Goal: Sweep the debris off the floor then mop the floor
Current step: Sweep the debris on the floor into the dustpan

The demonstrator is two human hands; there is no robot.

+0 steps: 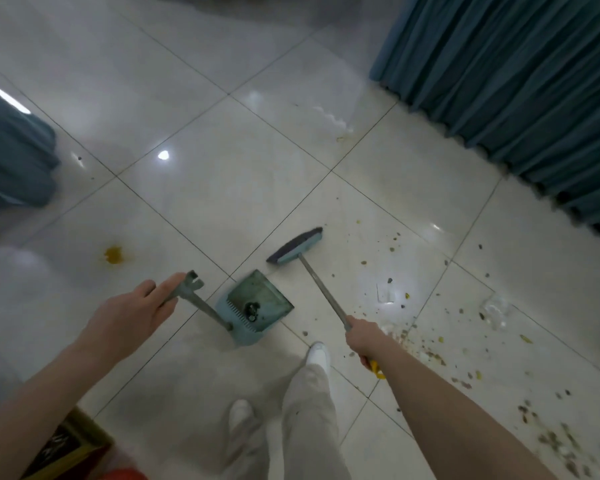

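Note:
My left hand (132, 311) grips the top of the grey handle of a teal dustpan (257, 303), which stands on the white tiled floor with a little dark dirt inside. My right hand (362, 339) is closed around the metal handle of a teal broom (297, 245); its dark bristle head rests on the floor just beyond the pan's open mouth. Small bits of debris (426, 344) are scattered over the tiles to the right of the broom, thicker toward the lower right. A yellow-brown stain (114, 255) marks the floor to the left.
Teal curtains (520, 84) hang along the right side down to the floor. More teal fabric (11, 157) sits at the left edge. My legs and white shoes (317, 355) stand just behind the dustpan. A brown and red object (66, 448) lies at the bottom left.

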